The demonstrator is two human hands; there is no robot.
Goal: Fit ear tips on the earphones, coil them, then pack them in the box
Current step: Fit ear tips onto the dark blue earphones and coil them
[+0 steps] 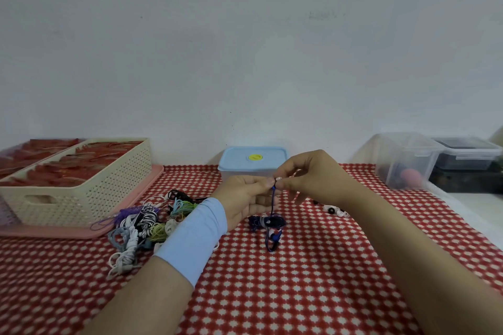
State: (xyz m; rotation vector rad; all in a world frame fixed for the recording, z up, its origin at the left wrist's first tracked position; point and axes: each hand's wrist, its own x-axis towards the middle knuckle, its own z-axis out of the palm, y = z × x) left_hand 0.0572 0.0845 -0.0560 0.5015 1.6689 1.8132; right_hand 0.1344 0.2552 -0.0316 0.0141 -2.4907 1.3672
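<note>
The task was judged to be at its first step: one bud of the dark blue earphones (269, 221) was pinched between thumb and forefinger of both the left hand (245, 196) and the right hand (310, 177), raised together above the tablecloth (272, 294), seemingly for an ear tip to be fitted. The cable was hung down to an uncoiled bundle there. Coiling and packing were left undone, and the blue-lidded box (253, 160) behind was seen shut.

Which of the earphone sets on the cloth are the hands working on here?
The dark blue earphones, lying alone right of the mixed pile; their cord runs up to the left hand and right hand, which pinch its end.
</note>
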